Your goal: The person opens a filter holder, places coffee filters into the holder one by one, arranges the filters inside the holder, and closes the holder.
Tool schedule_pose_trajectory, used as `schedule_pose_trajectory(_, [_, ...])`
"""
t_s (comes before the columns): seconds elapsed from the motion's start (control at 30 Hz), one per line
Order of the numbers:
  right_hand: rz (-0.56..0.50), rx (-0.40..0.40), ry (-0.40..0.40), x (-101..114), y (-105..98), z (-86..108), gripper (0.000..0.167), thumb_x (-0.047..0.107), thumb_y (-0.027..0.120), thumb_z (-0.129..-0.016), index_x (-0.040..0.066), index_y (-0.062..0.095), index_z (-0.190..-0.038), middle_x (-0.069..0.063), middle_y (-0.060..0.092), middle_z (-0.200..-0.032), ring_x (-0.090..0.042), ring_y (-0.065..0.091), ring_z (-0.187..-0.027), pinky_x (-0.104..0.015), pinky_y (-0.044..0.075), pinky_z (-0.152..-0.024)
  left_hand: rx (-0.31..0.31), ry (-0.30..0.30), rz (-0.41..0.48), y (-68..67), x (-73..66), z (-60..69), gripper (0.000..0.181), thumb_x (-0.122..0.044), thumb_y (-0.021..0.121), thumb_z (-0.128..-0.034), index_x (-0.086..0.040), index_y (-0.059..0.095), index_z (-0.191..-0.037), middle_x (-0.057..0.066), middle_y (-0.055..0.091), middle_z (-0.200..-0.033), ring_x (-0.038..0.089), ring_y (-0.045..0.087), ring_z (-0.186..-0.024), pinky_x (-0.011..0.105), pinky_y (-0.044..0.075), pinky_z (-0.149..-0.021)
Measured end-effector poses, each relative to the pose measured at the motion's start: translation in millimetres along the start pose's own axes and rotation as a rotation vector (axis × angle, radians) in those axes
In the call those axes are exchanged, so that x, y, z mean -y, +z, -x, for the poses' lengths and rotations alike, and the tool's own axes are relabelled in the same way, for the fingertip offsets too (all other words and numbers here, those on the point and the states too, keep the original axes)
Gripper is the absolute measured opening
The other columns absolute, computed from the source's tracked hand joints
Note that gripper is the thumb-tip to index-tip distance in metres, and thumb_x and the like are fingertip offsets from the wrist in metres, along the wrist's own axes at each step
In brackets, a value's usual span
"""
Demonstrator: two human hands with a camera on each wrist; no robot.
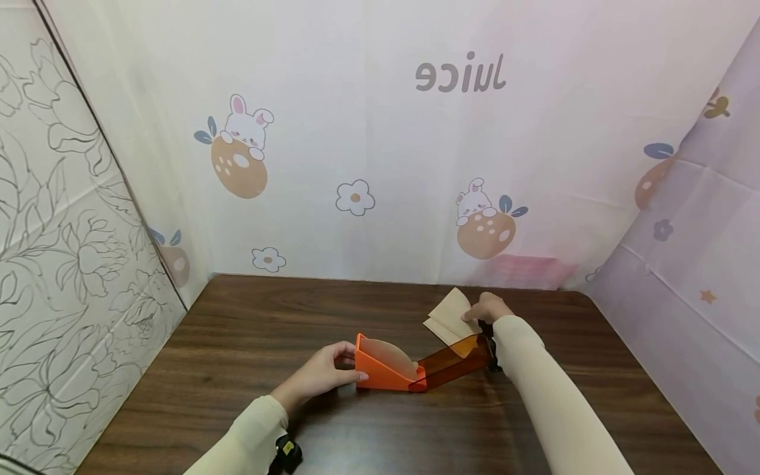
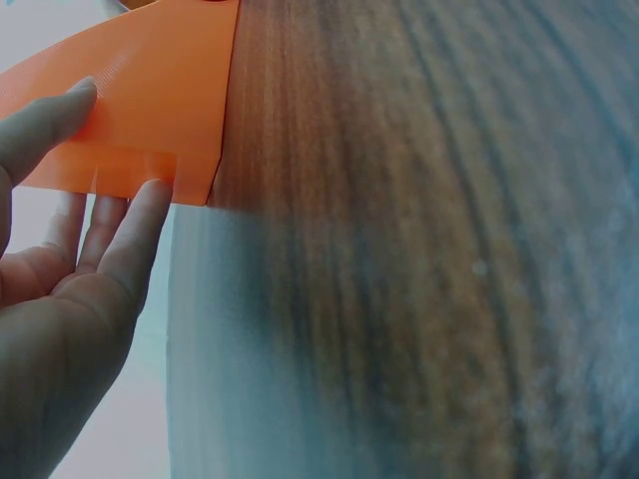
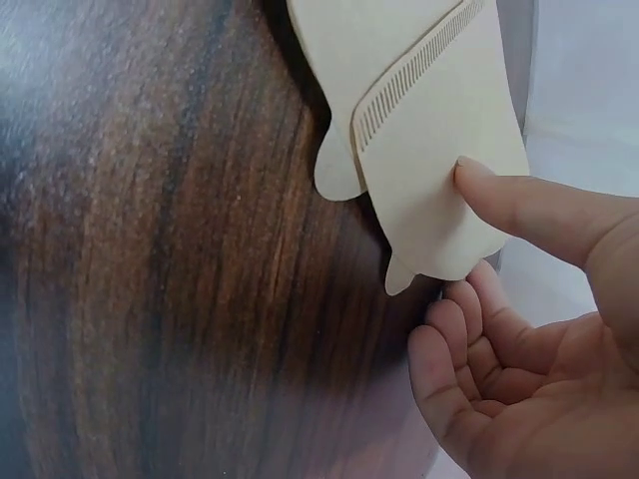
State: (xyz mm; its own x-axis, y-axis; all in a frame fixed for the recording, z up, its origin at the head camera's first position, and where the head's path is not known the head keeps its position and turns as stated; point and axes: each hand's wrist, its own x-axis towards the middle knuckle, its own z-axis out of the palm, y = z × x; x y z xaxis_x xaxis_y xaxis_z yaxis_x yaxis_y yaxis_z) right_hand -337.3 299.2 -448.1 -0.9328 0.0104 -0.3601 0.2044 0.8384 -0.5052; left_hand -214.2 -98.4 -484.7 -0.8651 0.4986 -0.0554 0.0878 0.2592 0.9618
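An orange holder [image 1: 386, 369] with a tan paper filter [image 1: 388, 353] inside stands on the table, its translucent brown lid [image 1: 454, 363] swung out to the right. My left hand [image 1: 323, 373] holds the holder's left end, thumb on the near side; in the left wrist view the thumb and fingertips of that hand [image 2: 80, 249] rest on the orange wall [image 2: 150, 80]. Beyond the lid lie more tan paper filters [image 1: 448, 316]. My right hand [image 1: 489, 309] is at their right edge. In the right wrist view the hand [image 3: 529, 339] has its thumb on the top filter [image 3: 439, 160], with the other fingers curled by its edge.
The dark wooden table [image 1: 267, 310] meets a printed curtain [image 1: 309, 132] at the back. More patterned cloth hangs along the left and right sides. The open lid lies beside my right wrist.
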Motion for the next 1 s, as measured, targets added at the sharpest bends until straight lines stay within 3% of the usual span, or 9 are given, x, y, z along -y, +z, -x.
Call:
schedule_pose_trajectory(0.3, [-0.064,-0.006,-0.002,-5.5,2.1,-5.2,0.073,0.017,0.072,-0.090,-0.022,0.033,-0.137,-0.038,0.047,-0.131,-0.050,0.053,-0.118,-0.051,0.049,-0.095,-0.001,-0.004,0.004,-0.3,-1.6,1.0,0.039,-0.026,0.080,-0.0876,-0.008,0.063,-0.118,0.002,0.068,-0.111,0.020,0.063,-0.104,0.044,0.048,-0.096])
schedule_pose_trajectory(0.5, [-0.093,-0.021,-0.002,-7.7,2.9,-5.1,0.078,0.017,0.073,-0.089,-0.023,0.030,-0.139,-0.039,0.047,-0.130,-0.045,0.059,-0.110,-0.046,0.053,-0.088,0.001,-0.001,0.009,0.1,-3.4,1.8,0.040,-0.024,0.080,-0.0879,-0.007,0.062,-0.119,0.003,0.068,-0.112,0.021,0.063,-0.105,0.042,0.049,-0.096])
schedule_pose_trajectory(0.63, [-0.071,-0.026,-0.011,-8.8,2.1,-4.8,0.073,0.020,0.074,-0.089,-0.022,0.037,-0.135,-0.036,0.052,-0.128,-0.039,0.062,-0.104,-0.042,0.055,-0.083,-0.001,0.000,0.006,0.1,-2.8,1.6,0.040,-0.025,0.080,-0.0879,-0.007,0.063,-0.119,0.003,0.068,-0.112,0.021,0.063,-0.105,0.042,0.049,-0.096])
schedule_pose_trajectory(0.83, [-0.112,-0.002,-0.036,-11.7,1.1,-4.7,0.068,0.019,0.073,-0.090,-0.022,0.041,-0.133,-0.035,0.052,-0.129,-0.041,0.061,-0.107,-0.045,0.054,-0.086,-0.002,-0.003,-0.003,0.3,-1.4,0.4,0.040,-0.027,0.080,-0.0877,-0.009,0.063,-0.119,0.001,0.068,-0.112,0.020,0.063,-0.105,0.042,0.048,-0.096])
schedule_pose_trajectory(1.0, [-0.161,0.008,-0.060,-16.7,1.8,-4.7,0.052,0.017,0.070,-0.093,-0.018,0.053,-0.126,-0.032,0.056,-0.127,-0.039,0.061,-0.108,-0.045,0.054,-0.087,-0.005,0.002,0.001,0.9,0.5,0.0,0.039,-0.026,0.080,-0.0872,-0.009,0.063,-0.118,0.002,0.068,-0.111,0.020,0.064,-0.104,0.042,0.049,-0.095])
